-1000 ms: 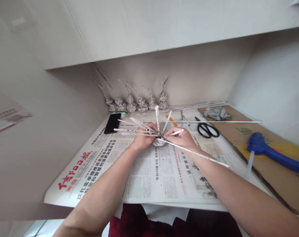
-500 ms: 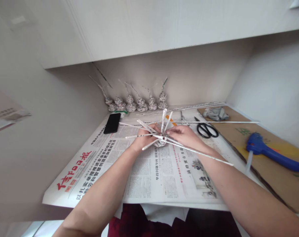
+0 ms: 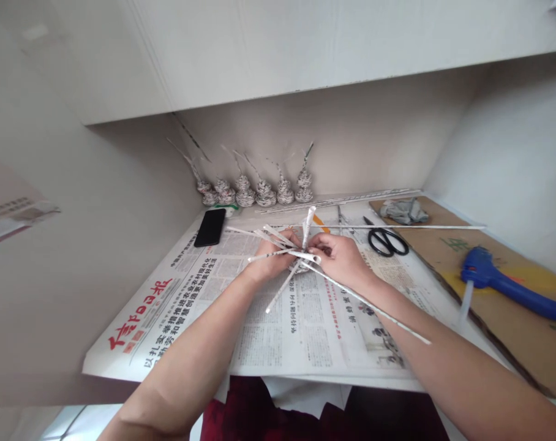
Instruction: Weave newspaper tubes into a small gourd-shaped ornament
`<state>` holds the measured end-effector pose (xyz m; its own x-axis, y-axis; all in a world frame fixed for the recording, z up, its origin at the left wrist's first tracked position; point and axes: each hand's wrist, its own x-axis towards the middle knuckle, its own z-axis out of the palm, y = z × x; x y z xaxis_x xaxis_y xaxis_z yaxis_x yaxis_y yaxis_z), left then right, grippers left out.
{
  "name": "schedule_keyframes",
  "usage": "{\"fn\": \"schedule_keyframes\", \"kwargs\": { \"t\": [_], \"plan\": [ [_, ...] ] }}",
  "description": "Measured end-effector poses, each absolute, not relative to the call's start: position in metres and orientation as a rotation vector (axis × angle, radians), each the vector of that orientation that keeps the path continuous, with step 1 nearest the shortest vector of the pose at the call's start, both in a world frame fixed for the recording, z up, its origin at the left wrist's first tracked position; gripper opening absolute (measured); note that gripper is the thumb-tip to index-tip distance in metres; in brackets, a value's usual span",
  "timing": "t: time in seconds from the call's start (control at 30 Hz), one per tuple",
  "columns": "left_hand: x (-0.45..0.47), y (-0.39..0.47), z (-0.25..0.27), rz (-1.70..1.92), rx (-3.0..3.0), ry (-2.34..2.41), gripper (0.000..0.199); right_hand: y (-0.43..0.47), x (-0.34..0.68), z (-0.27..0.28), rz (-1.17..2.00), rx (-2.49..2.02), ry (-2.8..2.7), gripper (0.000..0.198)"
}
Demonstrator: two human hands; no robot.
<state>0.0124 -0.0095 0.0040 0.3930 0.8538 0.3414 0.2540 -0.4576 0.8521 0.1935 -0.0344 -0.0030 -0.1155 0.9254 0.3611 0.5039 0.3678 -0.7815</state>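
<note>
Between my hands is a small woven piece (image 3: 299, 267) made of rolled newspaper, with several paper tubes fanning out from its top. My left hand (image 3: 273, 254) is closed round its left side, the fingertips partly hidden behind the tubes. My right hand (image 3: 340, 254) pinches at the base of the tubes on the right. One long paper tube (image 3: 370, 300) runs from the piece over my right forearm. Below lies a spread newspaper (image 3: 259, 331).
Several gourd-shaped paper weavings (image 3: 266, 193) stand along the back wall. A black phone (image 3: 210, 228) lies left, black scissors (image 3: 387, 242) right. A blue glue gun (image 3: 503, 282) and a crumpled grey cloth (image 3: 403, 211) rest on cardboard (image 3: 447, 245). An overhanging panel (image 3: 305, 49) hangs above.
The woven piece has turned a little in my hands, so its tubes point differently. The long tube's free end has swung down toward me. My right hand has shifted slightly.
</note>
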Motion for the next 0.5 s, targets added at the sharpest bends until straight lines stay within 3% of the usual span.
{"fn": "schedule_keyframes", "kwargs": {
  "t": [0.23, 0.5],
  "plan": [
    [0.0117, -0.0065, 0.0034, 1.091, 1.978, 0.929, 0.013, -0.0336, 0.1923, -0.0006, 0.732, -1.156, -1.758, 0.011],
    [0.0094, -0.0003, -0.005, 1.081, 2.017, 0.883, 0.011, -0.0362, 0.2, 0.006, 0.581, -1.072, -1.923, 0.011]
  ]
}}
